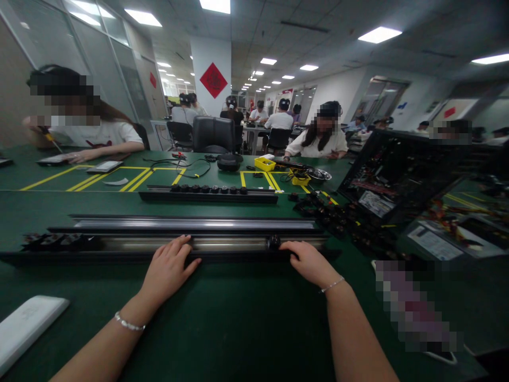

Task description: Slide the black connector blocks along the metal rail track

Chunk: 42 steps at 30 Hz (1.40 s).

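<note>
A long black and silver rail [207,243] lies across the green table in front of me. My left hand [169,268] rests on its near edge, fingers stretched out and apart. My right hand [308,261] curls over the rail's near edge just right of a small black round part [274,242] seated in the rail's channel. Several black parts [59,240] sit in the rail at its left end. A second black strip [207,192] carrying a row of round black parts lies farther back.
A heap of black parts [338,217] lies right of the rail, beside an open computer case [397,175]. A white flat object [27,326] sits at the near left. Yellow bins [265,164], a metal bowl [320,174] and cables are farther back. Other people sit across the table.
</note>
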Tool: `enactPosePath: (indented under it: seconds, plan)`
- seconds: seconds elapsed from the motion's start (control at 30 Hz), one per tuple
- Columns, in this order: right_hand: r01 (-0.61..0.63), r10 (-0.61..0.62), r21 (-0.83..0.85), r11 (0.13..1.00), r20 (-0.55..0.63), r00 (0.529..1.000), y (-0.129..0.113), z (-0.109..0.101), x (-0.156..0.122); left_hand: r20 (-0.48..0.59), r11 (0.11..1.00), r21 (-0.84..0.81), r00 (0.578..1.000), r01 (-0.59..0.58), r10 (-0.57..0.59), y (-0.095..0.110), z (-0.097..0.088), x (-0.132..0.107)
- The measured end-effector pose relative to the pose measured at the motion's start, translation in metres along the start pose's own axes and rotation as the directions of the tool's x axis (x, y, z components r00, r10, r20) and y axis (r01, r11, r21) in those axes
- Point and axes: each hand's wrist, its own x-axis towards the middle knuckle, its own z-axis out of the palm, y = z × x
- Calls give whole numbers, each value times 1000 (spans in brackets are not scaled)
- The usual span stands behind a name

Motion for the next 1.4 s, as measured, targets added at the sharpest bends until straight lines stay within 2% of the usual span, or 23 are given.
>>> enactPosePath:
  seconds: [0.4, 0.77, 0.87, 0.93, 1.03, 1.13, 1.27, 1.4]
  plan:
    - [-28, 28, 8, 1000, -3, 1000, 2, -3, -2, -7, 1000, 16, 1000, -6, 6, -1, 1, 0]
    - [-56, 56, 24, 998, -17, 998, 13, -6, -7, -13, 998, -56, 1000, 11, -11, -1, 2, 1]
    - [-28, 30, 24, 999, -62, 998, 11, -5, -8, -11, 999, -38, 1000, 8, -9, -1, 3, 0]
    - [-11, 14, 29, 1000, -132, 991, 8, -2, -6, -12, 1000, -30, 1000, 5, -6, -1, 3, 0]
    - [-58, 71, 54, 997, -307, 949, -2, 10, 1, -25, 1000, -28, 1000, -2, 1, -1, 3, 0]
    - [-218, 227, 76, 973, -481, 847, -19, 26, 12, -33, 1000, -16, 999, -8, 8, -1, 3, 0]
    - [-323, 310, 65, 944, -504, 806, -35, 41, 22, -36, 1000, -11, 999, -13, 13, -1, 3, 0]
    - [-380, 366, 74, 922, -486, 793, -36, 42, 24, -38, 1000, -26, 999, -12, 11, -1, 4, 0]
